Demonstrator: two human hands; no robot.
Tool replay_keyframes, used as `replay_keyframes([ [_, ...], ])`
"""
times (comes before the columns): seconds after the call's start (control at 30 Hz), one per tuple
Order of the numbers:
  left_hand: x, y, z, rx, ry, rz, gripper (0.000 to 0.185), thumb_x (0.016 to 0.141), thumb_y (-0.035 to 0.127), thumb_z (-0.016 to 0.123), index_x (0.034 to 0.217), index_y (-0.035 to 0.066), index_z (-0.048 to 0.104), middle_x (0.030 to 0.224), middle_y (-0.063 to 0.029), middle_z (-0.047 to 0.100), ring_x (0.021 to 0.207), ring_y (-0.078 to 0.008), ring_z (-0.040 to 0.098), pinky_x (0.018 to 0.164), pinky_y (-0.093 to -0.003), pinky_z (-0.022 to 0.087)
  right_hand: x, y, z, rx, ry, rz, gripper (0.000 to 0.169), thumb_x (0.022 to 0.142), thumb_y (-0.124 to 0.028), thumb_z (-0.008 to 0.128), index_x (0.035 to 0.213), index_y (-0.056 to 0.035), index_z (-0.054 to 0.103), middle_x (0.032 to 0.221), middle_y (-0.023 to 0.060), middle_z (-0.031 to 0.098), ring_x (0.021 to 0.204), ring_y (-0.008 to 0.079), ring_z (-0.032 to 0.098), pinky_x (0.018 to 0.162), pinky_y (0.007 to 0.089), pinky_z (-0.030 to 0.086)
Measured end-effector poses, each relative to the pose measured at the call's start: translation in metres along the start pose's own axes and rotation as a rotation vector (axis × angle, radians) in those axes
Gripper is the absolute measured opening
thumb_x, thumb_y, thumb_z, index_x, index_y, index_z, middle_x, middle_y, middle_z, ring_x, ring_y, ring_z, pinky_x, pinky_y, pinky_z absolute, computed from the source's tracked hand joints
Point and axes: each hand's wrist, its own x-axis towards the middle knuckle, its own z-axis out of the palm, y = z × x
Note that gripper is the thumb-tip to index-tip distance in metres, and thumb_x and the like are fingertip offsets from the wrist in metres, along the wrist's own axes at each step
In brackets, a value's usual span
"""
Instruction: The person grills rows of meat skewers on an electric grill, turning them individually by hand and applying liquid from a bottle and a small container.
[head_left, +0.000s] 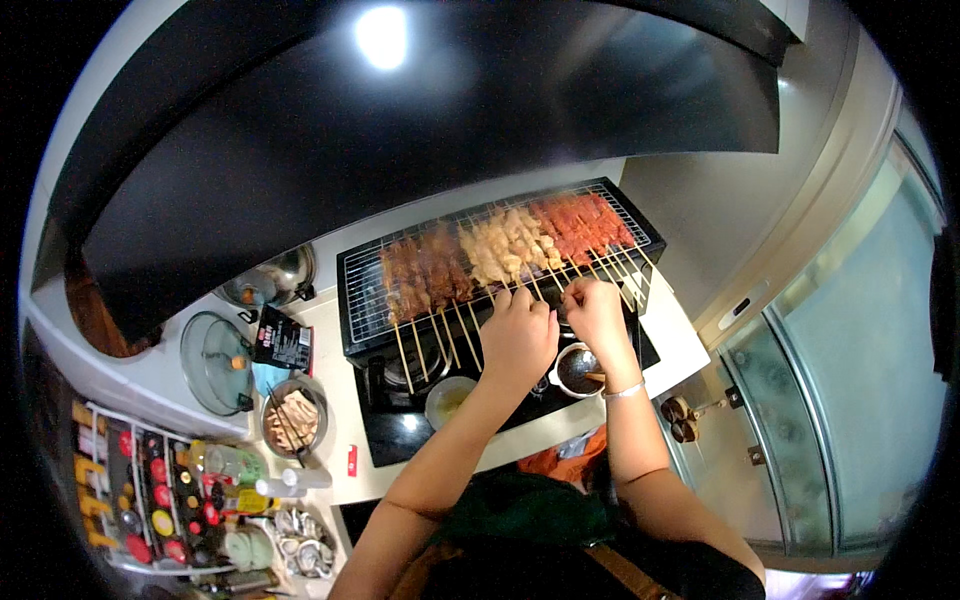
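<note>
A black box grill (352, 304) with a wire rack stands over a black gas hob (394, 439). Across the rack lie dark brown meat skewers (427, 270), pale meat skewers (506, 244) and red meat skewers (585, 225), their wooden sticks pointing towards me. My left hand (519, 330) is closed at the stick ends below the pale meat, its fingertips hidden. My right hand (592, 311), thumb and fingers pinched, is at the sticks just to the right. Which sticks they hold is unclear. A white bowl of dark sauce (579, 370) with a brush handle sits below my right hand.
A range hood (450, 112) hangs low over the grill. At left are a glass lid (214, 364), a black packet (281, 341), a metal bowl of food pieces with tongs (292, 420), a red lighter (352, 460) and a bottle rack (150, 487). Sliding glass doors (862, 375) are at right.
</note>
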Motion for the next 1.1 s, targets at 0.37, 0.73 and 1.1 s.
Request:
replay_keyframes([
  [0.37,0.019,0.014,0.012,0.232,-0.378,-0.268,0.027,0.079,0.032,0.068,0.072,0.007,0.07,0.067,-0.0105,0.065,0.067,-0.0303,0.066,0.057,-0.0413,0.052,0.016,0.019,-0.001,0.029,-0.13,-0.099,0.006,0.068,-0.002,0.063,0.072,0.0022,0.066,0.071,0.0251,0.062,0.073,0.0409,0.065,0.07,0.0442,0.054],
  [0.73,0.028,0.0,0.023,0.127,-0.42,-0.432,0.02,0.071,0.025,0.071,0.078,0.007,0.073,0.073,-0.0132,0.069,0.071,-0.0313,0.068,0.061,-0.0422,0.054,0.015,0.006,-0.029,0.154,-0.002,-0.172,0.004,0.074,-0.001,0.064,0.075,0.0023,0.065,0.063,0.0197,0.059,0.06,0.0352,0.063,0.057,0.0369,0.049],
  [1.1,0.045,-0.019,0.002,-0.798,-0.388,-0.731,0.036,0.085,0.0,0.059,0.117,-0.017,0.056,0.081,-0.0219,0.068,0.059,-0.0229,0.07,0.044,-0.0283,0.052,-0.053,0.019,-0.068,0.303,-0.131,0.027,0.005,0.08,0.0,0.065,0.076,0.0028,0.065,0.055,0.008,0.053,0.048,0.0101,0.051,0.048,0.0271,0.041],
])
